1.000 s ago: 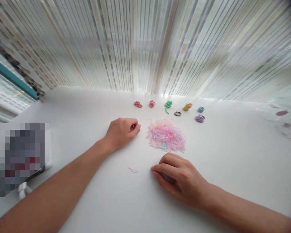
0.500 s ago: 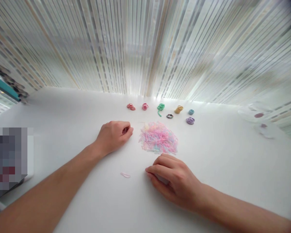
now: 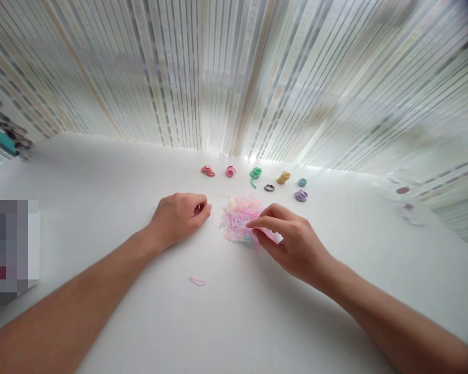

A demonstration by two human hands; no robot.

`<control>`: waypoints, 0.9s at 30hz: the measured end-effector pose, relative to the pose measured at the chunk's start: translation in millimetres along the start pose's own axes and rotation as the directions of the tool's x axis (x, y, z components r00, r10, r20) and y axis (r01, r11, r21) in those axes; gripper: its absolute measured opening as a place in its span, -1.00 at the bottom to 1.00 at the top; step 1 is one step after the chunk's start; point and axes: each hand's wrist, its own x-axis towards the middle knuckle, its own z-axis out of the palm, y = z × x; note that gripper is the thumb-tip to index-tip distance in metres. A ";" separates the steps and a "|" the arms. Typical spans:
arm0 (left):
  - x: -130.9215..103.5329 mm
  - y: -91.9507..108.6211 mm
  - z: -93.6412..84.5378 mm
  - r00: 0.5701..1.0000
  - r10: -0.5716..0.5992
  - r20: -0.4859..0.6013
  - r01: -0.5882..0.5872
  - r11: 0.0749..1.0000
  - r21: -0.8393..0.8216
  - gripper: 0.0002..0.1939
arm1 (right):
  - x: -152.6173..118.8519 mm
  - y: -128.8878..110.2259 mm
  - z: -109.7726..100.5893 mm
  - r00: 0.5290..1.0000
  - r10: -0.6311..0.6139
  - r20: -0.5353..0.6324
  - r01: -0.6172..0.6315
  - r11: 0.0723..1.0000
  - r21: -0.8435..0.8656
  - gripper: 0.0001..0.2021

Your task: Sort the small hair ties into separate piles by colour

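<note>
A pile of thin pastel bands [image 3: 236, 218], mostly pink with some blue and yellow, lies on the white table [image 3: 140, 322]. Over its right side is my right hand [image 3: 292, 236], thumb and index fingertips slightly apart with nothing visible between them. To the pile's left my left hand [image 3: 181, 218] rests on the table, fingers curled closed; whatever it holds, if anything, is too small to make out. One pale pink band [image 3: 197, 281] lies alone nearer to me.
Behind the pile lie coiled bundles: red [image 3: 208, 171], pink [image 3: 230, 171], green [image 3: 255, 174], yellow [image 3: 283, 177], blue [image 3: 302, 182] and purple [image 3: 301, 196]. A dark ring [image 3: 269, 188] sits among them. A striped curtain [image 3: 226, 78] hangs behind. Clear items with dark red spots [image 3: 403, 190] are at right.
My right hand has moved up and away from me, from the table in front of the pile to over its right side. My left hand stays curled in place.
</note>
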 end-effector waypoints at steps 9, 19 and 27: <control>-0.1 0.1 -0.3 1.000 0.000 -0.002 0.000 1.000 -0.008 -0.61 | 2.7 3.5 5.3 0.990 0.004 0.142 0.011 0.994 -0.110 -0.77; -0.2 -0.2 -0.3 1.000 -0.002 -0.002 0.002 1.000 -0.004 -0.62 | 2.2 4.4 4.0 0.988 -0.020 0.152 0.050 0.980 -0.194 -0.83; -0.1 0.4 -0.8 1.000 -0.001 0.008 0.002 1.000 -0.007 -0.62 | 3.1 5.5 2.1 0.988 0.021 0.152 0.002 0.989 -0.148 -0.85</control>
